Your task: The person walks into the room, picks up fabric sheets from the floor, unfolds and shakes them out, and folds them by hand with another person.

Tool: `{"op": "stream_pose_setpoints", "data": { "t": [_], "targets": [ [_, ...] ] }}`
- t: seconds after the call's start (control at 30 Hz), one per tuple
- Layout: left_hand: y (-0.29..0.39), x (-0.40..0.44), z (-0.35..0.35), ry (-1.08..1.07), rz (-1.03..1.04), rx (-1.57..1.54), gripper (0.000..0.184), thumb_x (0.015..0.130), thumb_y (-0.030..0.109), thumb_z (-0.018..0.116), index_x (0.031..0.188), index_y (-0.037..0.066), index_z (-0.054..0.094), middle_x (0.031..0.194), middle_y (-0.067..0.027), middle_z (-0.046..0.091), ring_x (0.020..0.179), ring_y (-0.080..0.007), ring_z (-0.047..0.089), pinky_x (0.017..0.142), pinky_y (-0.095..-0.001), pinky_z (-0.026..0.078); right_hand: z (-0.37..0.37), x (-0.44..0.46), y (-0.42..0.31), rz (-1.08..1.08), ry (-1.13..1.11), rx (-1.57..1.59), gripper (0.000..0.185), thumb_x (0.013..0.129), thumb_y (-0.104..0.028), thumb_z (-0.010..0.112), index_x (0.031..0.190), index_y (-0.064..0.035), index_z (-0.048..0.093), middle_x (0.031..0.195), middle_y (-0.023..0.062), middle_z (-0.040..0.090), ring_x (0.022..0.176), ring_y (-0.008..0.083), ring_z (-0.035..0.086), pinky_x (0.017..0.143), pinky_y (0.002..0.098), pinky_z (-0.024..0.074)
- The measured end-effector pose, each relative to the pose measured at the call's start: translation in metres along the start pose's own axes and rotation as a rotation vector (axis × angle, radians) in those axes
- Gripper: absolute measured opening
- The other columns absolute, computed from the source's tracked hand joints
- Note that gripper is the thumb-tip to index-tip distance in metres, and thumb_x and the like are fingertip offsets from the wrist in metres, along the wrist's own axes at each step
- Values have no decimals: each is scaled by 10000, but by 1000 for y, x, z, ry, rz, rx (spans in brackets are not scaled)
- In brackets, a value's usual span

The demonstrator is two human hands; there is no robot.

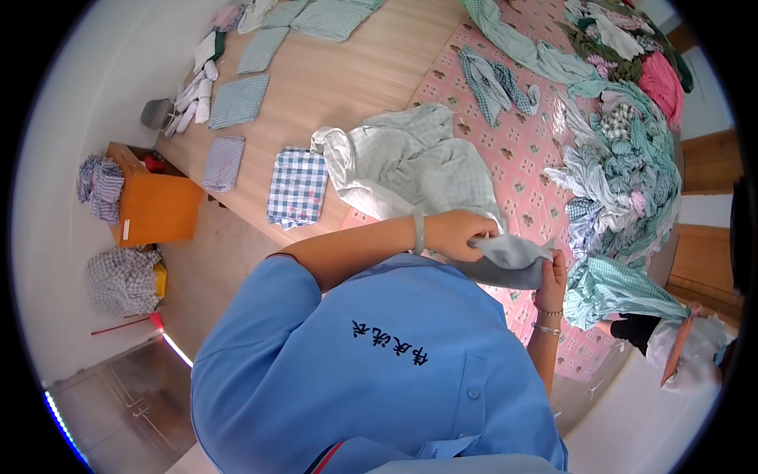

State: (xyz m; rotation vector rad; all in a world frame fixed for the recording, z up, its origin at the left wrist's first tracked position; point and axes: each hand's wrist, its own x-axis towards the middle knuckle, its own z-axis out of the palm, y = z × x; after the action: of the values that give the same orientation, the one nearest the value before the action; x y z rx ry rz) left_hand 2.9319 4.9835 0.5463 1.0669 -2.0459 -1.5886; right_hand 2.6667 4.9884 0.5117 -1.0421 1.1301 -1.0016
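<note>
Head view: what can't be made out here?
In the head view:
Grey cloth: parts covered by the left hand and right hand.
Laundry pile: lower layers buried under upper ones.
Topmost folded cloths: cut off by the top edge.
White label: too small to read.

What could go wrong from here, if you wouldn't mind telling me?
The grey cloth held between the left hand and right hand is bent, so it might crease. The bracelets on the right wrist could snag it. The pale, rumpled cloth lies close beside the folded blue-checked cloth, so dragging it might disturb that fold.
</note>
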Motion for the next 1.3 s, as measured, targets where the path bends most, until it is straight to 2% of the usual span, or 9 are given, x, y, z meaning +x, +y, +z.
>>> {"op": "stream_pose_setpoints", "data": {
  "t": [0.17,0.23,0.33,0.5,0.6,0.7,0.83,1.23,1.3],
  "targets": [
    [-9,15,43,517,436,90,324,690,196,577,959,39,490,854,-120,539,807,-261,524,689,-337,402,77,-14,-62,-456,-489,-947,67,737,-53,548,801,-38,535,629,77,566,520,183,548,489,273,420],
    [-7,12,41,92,193,-20,254,709,181,561,912,36,512,859,-117,540,804,-268,520,695,-339,397,81,-15,-69,-408,-464,-906,116,684,-54,583,796,-56,550,650,110,559,559,263,555,497,292,424],
    [-6,-2,40,137,252,42,181,729,123,524,888,37,535,862,-107,531,808,-271,511,691,-346,394,50,-8,-76,-234,-529,-1151,145,640,-28,608,775,-47,559,652,96,569,603,236,557,523,296,416],
    [1,-14,30,217,350,32,191,734,93,513,915,35,528,832,-92,514,754,-235,519,647,-322,407,-7,10,-50,-439,-540,-1074,140,648,5,574,783,-24,551,771,93,580,733,210,549,611,265,412],
    [6,-19,22,295,314,-101,194,744,111,517,920,28,522,830,-103,524,722,-195,529,594,-312,413,-2,12,-45,-131,-170,-301,137,672,19,512,799,-17,544,776,30,564,701,106,499,613,229,394],
    [19,-23,16,231,24,-243,173,755,126,510,886,15,528,763,-113,532,681,-182,530,557,-311,410,28,4,-34,-83,-59,-120,124,677,9,509,795,-8,542,750,15,532,688,93,480,612,218,389],
    [18,-18,23,201,18,-122,158,762,130,497,855,6,527,691,-117,536,632,-195,531,558,-307,405,73,2,-49,-438,-418,-633,192,620,50,558,803,-8,549,732,40,512,652,110,474,609,218,386],
    [-1,-32,20,544,162,-42,184,779,170,502,851,3,534,712,-123,536,664,-222,530,597,-303,392,79,3,-25,-90,-433,-392,111,812,-70,495,887,4,528,717,-14,505,663,46,434,610,186,366],
    [-8,-36,24,535,150,-438,195,783,179,509,857,0,529,723,-121,547,676,-216,538,593,-303,398,95,4,-27,-116,-399,-411,93,814,-67,492,870,2,521,697,-19,490,630,44,416,592,180,357]
  ]
}}
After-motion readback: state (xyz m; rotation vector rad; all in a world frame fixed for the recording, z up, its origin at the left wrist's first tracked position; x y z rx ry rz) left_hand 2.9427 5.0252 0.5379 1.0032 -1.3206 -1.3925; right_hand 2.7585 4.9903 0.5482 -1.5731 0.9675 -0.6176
